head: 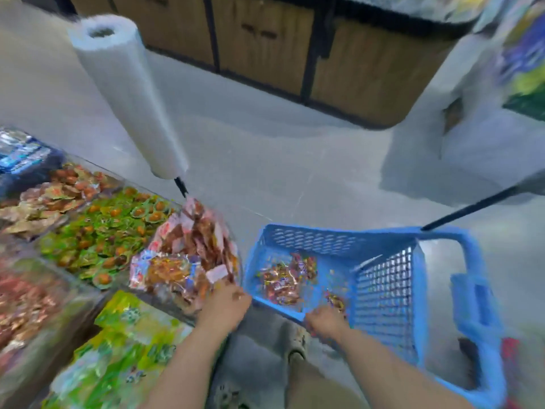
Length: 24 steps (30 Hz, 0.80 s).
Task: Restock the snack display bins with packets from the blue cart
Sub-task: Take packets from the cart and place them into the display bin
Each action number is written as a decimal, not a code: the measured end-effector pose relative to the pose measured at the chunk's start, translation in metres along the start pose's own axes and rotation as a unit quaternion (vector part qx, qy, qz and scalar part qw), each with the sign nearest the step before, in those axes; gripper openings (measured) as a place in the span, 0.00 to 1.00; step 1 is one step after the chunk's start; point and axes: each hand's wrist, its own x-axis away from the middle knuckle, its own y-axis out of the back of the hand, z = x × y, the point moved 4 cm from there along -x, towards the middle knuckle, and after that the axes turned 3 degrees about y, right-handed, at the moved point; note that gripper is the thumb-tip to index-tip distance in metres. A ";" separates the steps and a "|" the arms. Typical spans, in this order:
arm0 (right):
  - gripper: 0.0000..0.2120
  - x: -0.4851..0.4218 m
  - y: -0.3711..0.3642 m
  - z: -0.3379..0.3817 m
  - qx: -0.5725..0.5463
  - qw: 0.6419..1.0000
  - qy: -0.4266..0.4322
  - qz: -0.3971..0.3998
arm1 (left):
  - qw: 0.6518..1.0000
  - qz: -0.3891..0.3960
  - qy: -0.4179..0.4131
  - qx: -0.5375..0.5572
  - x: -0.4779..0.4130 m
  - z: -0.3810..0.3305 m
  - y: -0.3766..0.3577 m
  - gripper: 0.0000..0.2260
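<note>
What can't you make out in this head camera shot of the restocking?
All head view.
- Print on the packets in the cart: motion blur.
- Whether the right hand holds a packet: its back hides the fingers.
- What the left hand touches: fingers blurred.
- Green bags: cut off by the bottom edge.

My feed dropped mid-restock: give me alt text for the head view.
A person's left hand is at the red-brown snack packets heaped in a clear display bin, while the right hand reaches into a blue plastic mesh cart holding a few colourful packets. Green packets lie heaped beside them; motion blur hides both grips.
</note>
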 end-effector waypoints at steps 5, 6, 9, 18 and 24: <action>0.12 -0.017 0.022 -0.064 -0.056 0.995 -0.077 0.037 | 0.989 0.130 0.068 -0.008 -0.026 -0.017 -0.089 0.11; 0.12 -0.019 0.026 -0.072 -0.060 0.994 -0.085 0.043 | 0.987 0.144 0.065 -0.035 -0.029 -0.018 -0.100 0.13; 0.15 -0.028 0.037 -0.090 -0.071 0.988 -0.092 0.098 | 0.978 0.154 0.061 -0.128 -0.039 -0.024 -0.120 0.13; 0.15 -0.081 0.083 -0.114 -0.132 0.983 -0.123 0.025 | 0.960 0.218 0.088 -0.150 -0.099 -0.038 -0.147 0.10; 0.08 -0.133 0.060 -0.127 -0.183 0.972 -0.146 0.036 | 0.950 0.247 0.105 -0.159 -0.154 -0.031 -0.177 0.12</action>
